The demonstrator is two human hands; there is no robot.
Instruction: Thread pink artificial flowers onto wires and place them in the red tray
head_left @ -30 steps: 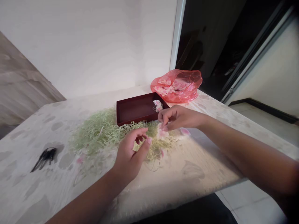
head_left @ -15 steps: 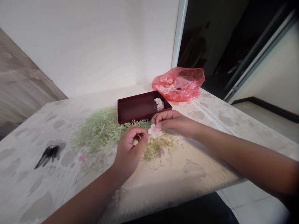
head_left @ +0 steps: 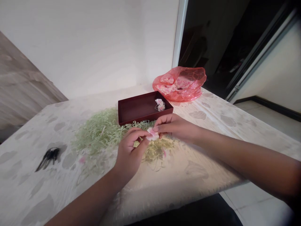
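Between my two hands is a pale pink and white artificial flower (head_left: 152, 134), held over a heap of shredded paper. My left hand (head_left: 132, 147) pinches its left side with thumb and forefinger. From the right, my right hand (head_left: 172, 125) grips the flower's upper edge with the fingertips. Just beyond stands a dark maroon open box (head_left: 138, 108), with a small cluster of similar flowers (head_left: 160, 105) in its right end. Pale green shredded paper (head_left: 101, 128) lies against the box's near side, and yellowish strands (head_left: 156, 150) lie below the flower.
A crumpled red translucent plastic bag (head_left: 188, 88) holding pink and white pieces sits behind the box, near the wall. Black keys (head_left: 50, 155) lie at the left on the patterned tablecloth (head_left: 195, 169). A loose pink petal (head_left: 82, 160) rests near the green shreds.
The flower has shifted slightly left, closer to my left fingertips, and has tilted. My right hand has moved a little with it, its fingertips now further over the flower.
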